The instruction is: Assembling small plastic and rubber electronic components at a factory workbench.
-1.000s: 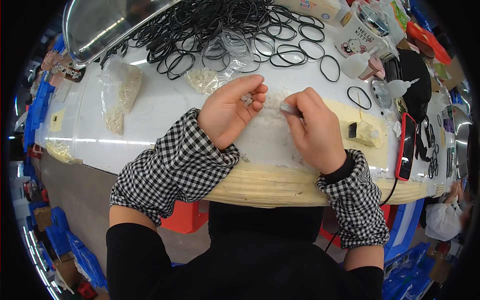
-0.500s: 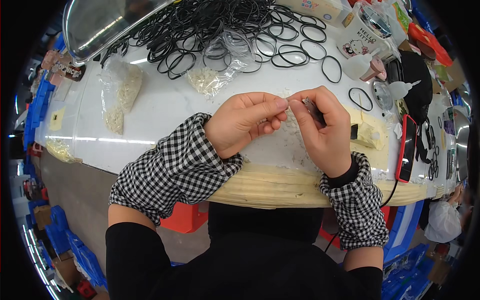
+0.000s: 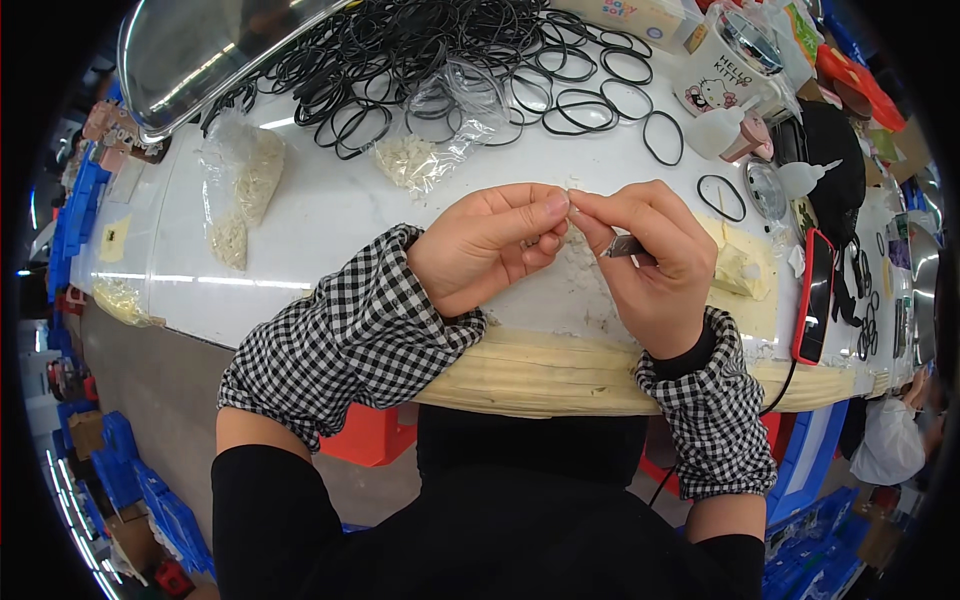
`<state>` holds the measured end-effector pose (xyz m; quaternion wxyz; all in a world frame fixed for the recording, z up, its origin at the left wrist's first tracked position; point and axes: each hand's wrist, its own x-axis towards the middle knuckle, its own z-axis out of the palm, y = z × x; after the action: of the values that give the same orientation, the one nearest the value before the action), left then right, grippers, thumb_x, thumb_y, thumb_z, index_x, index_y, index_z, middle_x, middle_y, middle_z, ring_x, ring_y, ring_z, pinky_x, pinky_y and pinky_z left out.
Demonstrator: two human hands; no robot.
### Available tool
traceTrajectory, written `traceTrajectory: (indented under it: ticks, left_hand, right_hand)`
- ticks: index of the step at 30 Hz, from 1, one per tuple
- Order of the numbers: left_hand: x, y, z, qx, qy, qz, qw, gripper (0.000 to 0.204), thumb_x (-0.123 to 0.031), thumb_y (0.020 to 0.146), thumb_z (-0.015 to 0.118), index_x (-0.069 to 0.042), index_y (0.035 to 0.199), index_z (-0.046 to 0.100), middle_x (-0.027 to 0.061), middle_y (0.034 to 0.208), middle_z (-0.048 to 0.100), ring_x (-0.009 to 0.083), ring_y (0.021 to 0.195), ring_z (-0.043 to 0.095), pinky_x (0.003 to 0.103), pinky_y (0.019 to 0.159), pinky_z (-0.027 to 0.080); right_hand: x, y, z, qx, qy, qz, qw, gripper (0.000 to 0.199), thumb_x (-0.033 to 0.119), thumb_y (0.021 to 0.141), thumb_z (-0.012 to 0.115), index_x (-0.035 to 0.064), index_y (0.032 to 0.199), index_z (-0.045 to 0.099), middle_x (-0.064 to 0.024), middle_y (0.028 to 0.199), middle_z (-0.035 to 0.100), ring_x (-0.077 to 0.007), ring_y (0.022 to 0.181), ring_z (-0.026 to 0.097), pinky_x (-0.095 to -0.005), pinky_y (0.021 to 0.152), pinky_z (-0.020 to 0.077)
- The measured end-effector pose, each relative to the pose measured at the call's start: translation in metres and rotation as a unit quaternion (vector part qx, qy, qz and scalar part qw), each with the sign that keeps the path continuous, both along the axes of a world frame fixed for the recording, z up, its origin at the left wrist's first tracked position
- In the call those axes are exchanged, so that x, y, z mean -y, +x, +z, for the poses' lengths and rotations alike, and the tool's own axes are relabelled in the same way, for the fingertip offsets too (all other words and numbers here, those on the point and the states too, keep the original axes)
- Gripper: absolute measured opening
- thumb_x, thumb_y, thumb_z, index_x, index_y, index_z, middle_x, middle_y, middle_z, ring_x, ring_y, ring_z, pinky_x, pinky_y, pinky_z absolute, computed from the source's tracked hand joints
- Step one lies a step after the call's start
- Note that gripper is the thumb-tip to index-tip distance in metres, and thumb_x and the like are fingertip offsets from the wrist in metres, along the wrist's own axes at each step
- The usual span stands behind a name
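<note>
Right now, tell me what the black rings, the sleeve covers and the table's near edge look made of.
Black rings: likely rubber or elastic; matte, thin, lying in limp, overlapping loops.
Sleeve covers: woven fabric, black-and-white check, bunched at the cuffs.
Table edge: seemingly wrapped in yellowed tape or foam; dull, with layered ridges.

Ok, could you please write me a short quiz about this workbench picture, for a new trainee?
1. True or false: the left hand and the right hand meet fingertip to fingertip above the white table.
2. What lies heaped at the far side of the table? A) black rubber rings B) blue cups C) wooden sticks
3. Fill in: a small grey metal tool sits in the ___ hand.

Key:
1. True; they pinch a tiny pale piece, too small to identify.
2. A, the black rubber rings.
3. right
</note>
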<state>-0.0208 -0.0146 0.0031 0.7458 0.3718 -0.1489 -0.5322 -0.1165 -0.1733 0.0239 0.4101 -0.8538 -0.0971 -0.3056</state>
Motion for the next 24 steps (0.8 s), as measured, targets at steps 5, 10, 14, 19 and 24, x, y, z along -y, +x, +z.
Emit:
traceTrajectory:
  ticks: [5,10,14,19,24]
  left_hand:
    - [0.002,0.000,-0.002,0.008,-0.038,-0.009,0.999,0.027,-0.025,0.098,0.045,-0.001,0.102,0.053,-0.0013,0.083,0.052,0.0043,0.067,0.038,0.017,0.064,0.037]
    - [0.000,0.001,-0.001,-0.009,-0.063,-0.027,0.998,0.021,-0.022,0.097,0.047,-0.003,0.098,0.053,-0.0021,0.083,0.050,0.0046,0.070,0.041,0.017,0.065,0.038]
    - [-0.001,0.000,0.001,-0.005,-0.072,-0.053,0.996,0.019,-0.021,0.097,0.047,-0.003,0.097,0.054,-0.0029,0.082,0.048,0.0047,0.070,0.042,0.017,0.064,0.037]
    - [0.000,-0.002,0.002,-0.013,-0.072,-0.059,0.996,0.019,-0.021,0.097,0.046,-0.003,0.097,0.054,-0.0028,0.082,0.047,0.0048,0.070,0.041,0.017,0.064,0.037]
    - [0.000,-0.002,0.000,-0.025,-0.096,-0.067,0.993,0.019,-0.021,0.098,0.046,-0.003,0.097,0.054,-0.0028,0.082,0.046,0.0050,0.071,0.040,0.017,0.064,0.036]
  right_hand:
    - [-0.002,-0.002,0.006,-0.065,-0.021,-0.033,0.997,0.016,0.008,0.075,0.067,0.0020,0.090,0.062,-0.0064,0.072,0.059,-0.0146,0.059,0.058,-0.0257,0.050,0.0446]
    - [-0.003,0.001,0.002,-0.067,-0.071,-0.049,0.994,0.029,0.029,0.082,0.067,0.0034,0.079,0.054,-0.0075,0.066,0.056,-0.0205,0.056,0.056,-0.0293,0.049,0.0421]
    - [-0.004,0.000,0.000,-0.084,-0.072,-0.054,0.992,0.032,0.031,0.083,0.065,0.0039,0.074,0.052,-0.0074,0.064,0.055,-0.0226,0.054,0.054,-0.0302,0.048,0.0412]
    - [-0.004,-0.001,-0.002,-0.087,-0.065,-0.055,0.993,0.033,0.032,0.084,0.064,0.0047,0.072,0.050,-0.0066,0.062,0.052,-0.0217,0.051,0.050,-0.0310,0.046,0.0384]
    - [-0.004,-0.001,-0.004,-0.085,-0.061,-0.052,0.993,0.034,0.034,0.085,0.063,0.0050,0.072,0.050,-0.0062,0.060,0.051,-0.0218,0.050,0.049,-0.0311,0.045,0.0378]
